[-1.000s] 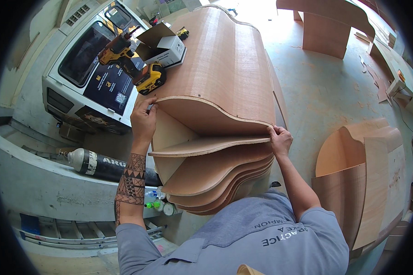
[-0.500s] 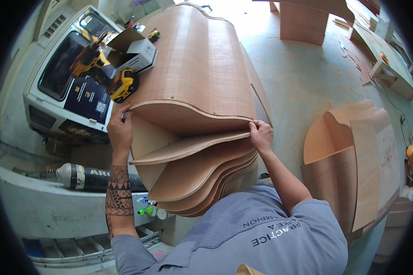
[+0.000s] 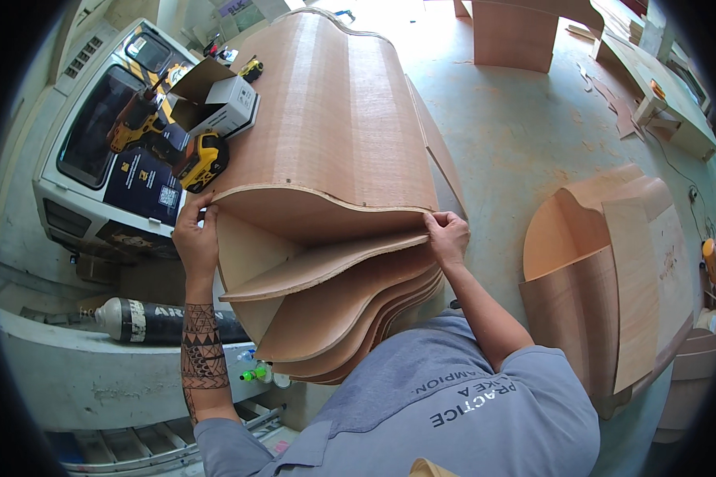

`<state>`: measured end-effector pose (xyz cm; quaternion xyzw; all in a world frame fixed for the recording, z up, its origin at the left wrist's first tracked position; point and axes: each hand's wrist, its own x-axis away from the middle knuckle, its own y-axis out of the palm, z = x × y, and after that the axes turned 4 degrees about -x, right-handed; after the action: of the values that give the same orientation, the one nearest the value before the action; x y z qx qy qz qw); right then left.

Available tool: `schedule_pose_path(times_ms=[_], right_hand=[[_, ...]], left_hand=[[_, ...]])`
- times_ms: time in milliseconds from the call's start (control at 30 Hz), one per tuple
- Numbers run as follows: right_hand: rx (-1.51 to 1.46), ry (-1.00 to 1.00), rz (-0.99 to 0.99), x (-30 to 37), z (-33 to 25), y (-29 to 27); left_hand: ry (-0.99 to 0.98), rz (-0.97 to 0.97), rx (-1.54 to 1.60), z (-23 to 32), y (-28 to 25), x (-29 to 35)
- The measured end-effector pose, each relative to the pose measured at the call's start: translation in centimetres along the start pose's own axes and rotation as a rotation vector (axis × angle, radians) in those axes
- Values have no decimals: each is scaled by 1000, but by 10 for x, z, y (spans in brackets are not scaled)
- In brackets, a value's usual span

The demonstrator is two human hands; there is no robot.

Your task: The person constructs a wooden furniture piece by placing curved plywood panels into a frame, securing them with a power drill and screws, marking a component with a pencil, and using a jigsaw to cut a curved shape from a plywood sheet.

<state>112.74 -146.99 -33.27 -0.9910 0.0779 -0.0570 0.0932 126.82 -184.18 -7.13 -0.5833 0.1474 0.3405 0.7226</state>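
Note:
A large curved plywood sheet (image 3: 334,119) stretches away from me, its wavy near edge facing my body. My left hand (image 3: 196,233) is closed on the near left corner, beside the cordless drill. At the near right corner, my right hand (image 3: 448,236) pinches the edge with thumb and fingers. Below that edge a hollow shows between the sheet and a loose-looking wavy plywood panel (image 3: 334,264), tilted down to the left. Several more wavy plywood panels (image 3: 326,330) are layered underneath, close to my shirt.
A yellow and black cordless drill (image 3: 203,161) and an open white box (image 3: 231,107) lie on the sheet's left side. A white van (image 3: 64,167) and a gas cylinder (image 3: 115,319) are at left. Another curved plywood piece (image 3: 636,294) stands at right, and wood scraps (image 3: 616,107) litter the floor.
The whole view has shifted a little, with the sheet and both hands appearing slightly further left and lower. Both hands keep their hold on the same corners.

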Motion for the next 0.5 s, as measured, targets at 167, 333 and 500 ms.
schedule_pose_path(times_ms=[167,333,500], right_hand=[[37,-53,17,-2,5,3],[55,-114,45,1,9,5],[63,-109,42,2,15,2]], left_hand=[[-17,-27,52,4,-4,-1],[-64,-10,81,-2,-1,3],[-8,-37,40,-3,-1,6]])
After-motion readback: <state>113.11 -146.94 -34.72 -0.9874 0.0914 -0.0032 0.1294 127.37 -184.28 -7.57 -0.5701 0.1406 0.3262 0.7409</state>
